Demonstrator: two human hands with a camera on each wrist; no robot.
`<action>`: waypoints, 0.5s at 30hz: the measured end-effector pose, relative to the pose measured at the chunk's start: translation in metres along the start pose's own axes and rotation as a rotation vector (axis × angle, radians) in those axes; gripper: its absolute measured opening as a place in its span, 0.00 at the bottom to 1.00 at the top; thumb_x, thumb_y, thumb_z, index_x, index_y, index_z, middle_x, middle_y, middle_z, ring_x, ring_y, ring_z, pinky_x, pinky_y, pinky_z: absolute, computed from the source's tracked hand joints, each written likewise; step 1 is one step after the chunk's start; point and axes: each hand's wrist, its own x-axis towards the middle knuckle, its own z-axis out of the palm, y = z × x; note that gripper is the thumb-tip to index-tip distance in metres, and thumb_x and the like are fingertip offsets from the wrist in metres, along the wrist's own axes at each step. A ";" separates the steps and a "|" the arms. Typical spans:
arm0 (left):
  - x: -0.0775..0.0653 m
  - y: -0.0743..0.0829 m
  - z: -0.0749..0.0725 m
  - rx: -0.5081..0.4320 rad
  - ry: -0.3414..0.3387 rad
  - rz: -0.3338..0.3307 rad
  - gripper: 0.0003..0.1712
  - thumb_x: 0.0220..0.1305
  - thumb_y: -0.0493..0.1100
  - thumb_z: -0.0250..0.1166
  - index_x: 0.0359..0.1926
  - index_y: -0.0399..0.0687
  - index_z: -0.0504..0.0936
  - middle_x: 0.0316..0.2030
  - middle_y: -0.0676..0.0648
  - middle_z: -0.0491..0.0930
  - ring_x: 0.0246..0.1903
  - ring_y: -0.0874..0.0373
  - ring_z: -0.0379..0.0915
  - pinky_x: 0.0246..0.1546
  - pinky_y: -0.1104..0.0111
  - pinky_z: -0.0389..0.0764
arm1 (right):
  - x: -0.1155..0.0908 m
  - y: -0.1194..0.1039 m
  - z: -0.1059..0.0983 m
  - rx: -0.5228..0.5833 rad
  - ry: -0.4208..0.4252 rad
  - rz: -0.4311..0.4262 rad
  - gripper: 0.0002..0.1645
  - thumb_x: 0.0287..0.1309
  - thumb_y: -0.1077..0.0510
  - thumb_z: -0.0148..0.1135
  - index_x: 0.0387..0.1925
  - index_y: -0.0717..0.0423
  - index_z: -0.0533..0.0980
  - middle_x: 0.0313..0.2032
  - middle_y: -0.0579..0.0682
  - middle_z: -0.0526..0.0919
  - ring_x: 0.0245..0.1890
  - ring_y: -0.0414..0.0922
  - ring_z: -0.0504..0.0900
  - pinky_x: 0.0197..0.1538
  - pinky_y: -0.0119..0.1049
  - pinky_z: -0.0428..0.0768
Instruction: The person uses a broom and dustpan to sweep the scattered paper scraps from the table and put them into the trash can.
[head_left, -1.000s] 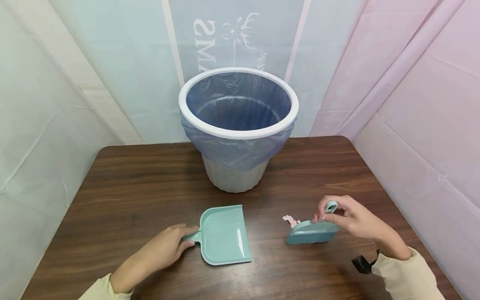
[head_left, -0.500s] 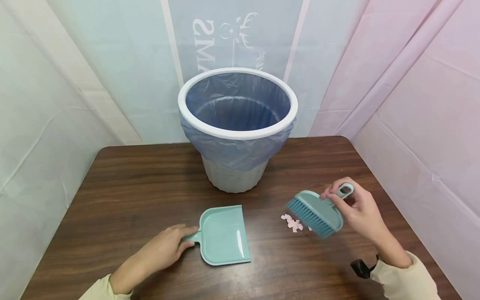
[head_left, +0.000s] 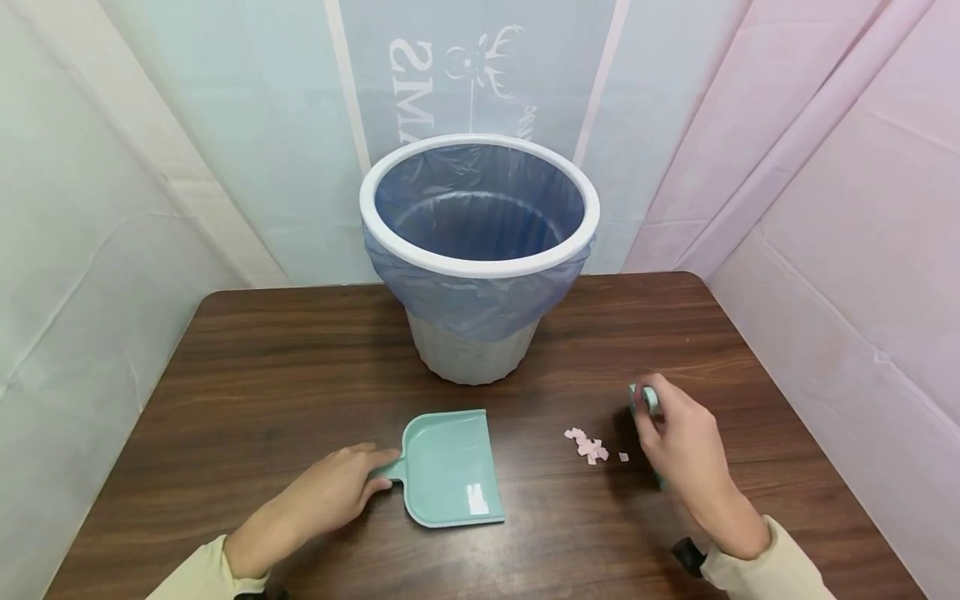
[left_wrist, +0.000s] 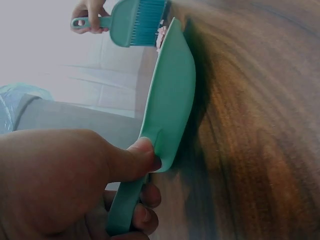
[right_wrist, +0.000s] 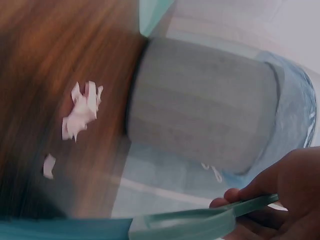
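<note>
My left hand [head_left: 330, 492] grips the handle of a light green dustpan [head_left: 450, 471], which lies on the table with its flat edge facing right. In the left wrist view, my thumb presses on top of the dustpan handle [left_wrist: 125, 205]. At the right, my right hand [head_left: 686, 442] holds a matching hand brush [right_wrist: 185, 227] by its looped handle. From the head view the brush is mostly hidden behind that hand; its bristles [left_wrist: 149, 22] show in the left wrist view. Small pink paper scraps [head_left: 589, 448] lie between dustpan and brush, one stray scrap [head_left: 623, 457] nearer the brush.
A white bin [head_left: 472, 354] with a blue plastic liner [head_left: 480, 304] stands at the back middle of the dark wooden table [head_left: 300, 358]. Pale cloth walls [head_left: 847, 250] enclose the table at the back and on both sides.
My right hand has lifted the brush off the scraps, moved it to their right and turned it edge-on, uncovering the pile. Left hand and dustpan stay in place.
</note>
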 end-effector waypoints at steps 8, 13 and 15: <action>0.004 0.006 -0.005 0.040 -0.007 0.010 0.21 0.58 0.42 0.66 0.53 0.42 0.79 0.38 0.50 0.79 0.37 0.59 0.76 0.37 0.62 0.80 | -0.001 -0.020 0.017 0.043 -0.037 -0.081 0.10 0.49 0.69 0.58 0.26 0.51 0.69 0.20 0.41 0.66 0.19 0.38 0.62 0.21 0.32 0.66; 0.004 0.007 -0.005 0.022 -0.023 -0.001 0.22 0.59 0.41 0.66 0.54 0.41 0.78 0.41 0.47 0.80 0.40 0.56 0.78 0.38 0.61 0.80 | -0.001 -0.033 0.024 0.102 -0.091 -0.106 0.11 0.51 0.68 0.58 0.27 0.50 0.69 0.21 0.39 0.66 0.20 0.36 0.63 0.22 0.29 0.66; 0.005 0.007 -0.004 0.023 -0.022 -0.001 0.22 0.59 0.41 0.66 0.54 0.42 0.78 0.41 0.47 0.80 0.40 0.56 0.78 0.38 0.61 0.80 | -0.001 -0.038 0.027 0.134 -0.104 -0.106 0.12 0.51 0.69 0.60 0.29 0.50 0.70 0.24 0.39 0.70 0.20 0.34 0.67 0.22 0.28 0.68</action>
